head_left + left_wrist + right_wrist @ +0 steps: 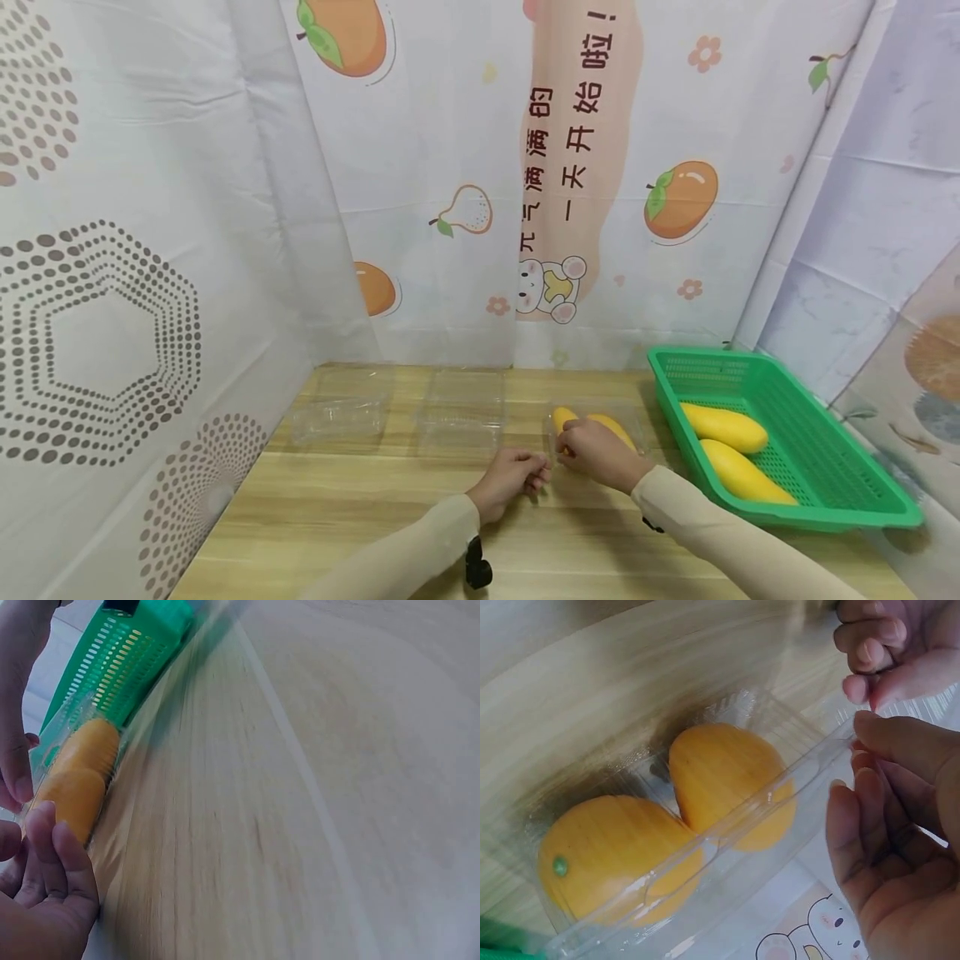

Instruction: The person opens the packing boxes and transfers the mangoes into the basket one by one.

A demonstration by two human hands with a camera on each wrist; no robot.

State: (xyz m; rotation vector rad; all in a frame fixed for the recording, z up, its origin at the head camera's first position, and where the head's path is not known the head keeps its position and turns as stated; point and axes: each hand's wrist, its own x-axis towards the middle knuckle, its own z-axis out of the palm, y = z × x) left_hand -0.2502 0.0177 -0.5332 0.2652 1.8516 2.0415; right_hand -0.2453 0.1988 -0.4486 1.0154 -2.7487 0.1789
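Two yellow mangoes lie side by side in a clear plastic clamshell box on the right of the table. The thumb and fingers of my right hand pinch the edge of its raised lid, near one end. Close beside it, my left hand has its thumb and forefinger together at the same end of the box, other fingers curled; the thin plastic between them is hard to make out. In the left wrist view, both hands meet at the near end of the box.
A green plastic basket at the right holds two more mangoes. Two opened clear clamshell boxes stand at the back left and middle of the wooden table. Printed curtains hang behind and at the sides.
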